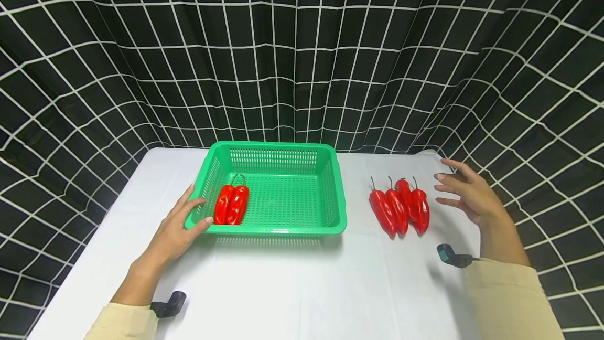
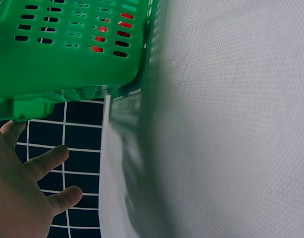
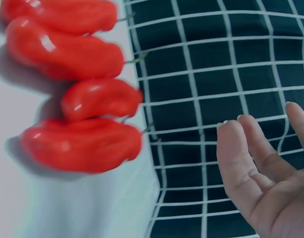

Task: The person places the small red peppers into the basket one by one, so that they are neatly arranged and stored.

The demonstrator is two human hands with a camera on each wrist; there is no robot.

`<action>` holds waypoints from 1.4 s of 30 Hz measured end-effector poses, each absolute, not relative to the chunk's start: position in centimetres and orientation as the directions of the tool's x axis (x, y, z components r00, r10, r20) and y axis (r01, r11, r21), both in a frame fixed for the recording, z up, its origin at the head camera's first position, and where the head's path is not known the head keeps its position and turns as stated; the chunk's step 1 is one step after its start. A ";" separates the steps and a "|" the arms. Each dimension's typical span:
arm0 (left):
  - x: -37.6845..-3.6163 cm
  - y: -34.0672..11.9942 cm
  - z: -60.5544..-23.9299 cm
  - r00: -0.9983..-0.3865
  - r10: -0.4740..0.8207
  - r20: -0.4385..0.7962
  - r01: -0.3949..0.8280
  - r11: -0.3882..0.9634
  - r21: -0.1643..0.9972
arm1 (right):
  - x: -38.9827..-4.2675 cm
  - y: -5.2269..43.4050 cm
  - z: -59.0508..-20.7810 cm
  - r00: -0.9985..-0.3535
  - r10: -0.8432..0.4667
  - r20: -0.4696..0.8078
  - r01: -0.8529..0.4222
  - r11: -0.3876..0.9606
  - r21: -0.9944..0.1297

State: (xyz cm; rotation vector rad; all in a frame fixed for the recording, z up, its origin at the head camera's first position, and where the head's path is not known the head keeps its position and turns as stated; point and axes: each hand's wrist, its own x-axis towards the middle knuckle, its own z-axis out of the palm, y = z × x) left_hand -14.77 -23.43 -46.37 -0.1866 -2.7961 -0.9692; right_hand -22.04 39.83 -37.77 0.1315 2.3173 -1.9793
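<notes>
I am resting my left hand [image 1: 176,230] against the near-left corner of the green plastic basket [image 1: 337,209], fingers straight and spread, thumb lying along the front rim; I am steadying it rather than gripping it. The left wrist view is showing the same thing from below: my fingers [image 2: 48,161] are sitting loose beside the basket's slotted wall [image 2: 68,54], with red showing through the holes.

Two red peppers [image 1: 231,204] are lying side by side inside the basket at its left end, stems pointing away from me. Four more red peppers [image 1: 400,209] are waiting in a tight row on the white table [image 1: 292,282], well to the right of the basket, touching one another.

My right hand [image 1: 467,195] is hovering just beside that row, to its right, fingers spread and slightly bent, holding nothing and touching no pepper. In the right wrist view my open fingers [image 3: 251,153] are standing clear of the nearest pepper [image 3: 82,145].

So I am judging the job to be about a third done: two are in, four are left outside.
</notes>
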 end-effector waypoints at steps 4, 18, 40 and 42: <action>-14.8 -23.5 -46.2 -0.978 0.058 0.202 0.171 0.780 0.602 | -22.3 40.2 -38.7 -0.986 0.003 -0.168 0.166 0.178 -0.970; -14.9 -23.5 -46.5 -0.978 0.055 0.200 0.168 0.775 0.610 | -22.8 41.1 -41.3 -0.953 0.038 -0.301 0.303 0.208 -0.930; -14.7 -23.4 -46.3 -0.978 0.053 0.201 0.168 0.776 0.608 | -23.9 40.5 -45.8 -0.905 0.066 -0.420 0.419 0.308 -0.854; -14.7 -23.5 -46.4 -0.978 0.053 0.204 0.169 0.777 0.607 | -24.1 40.4 -46.0 -0.903 0.070 -0.423 0.422 0.317 -0.849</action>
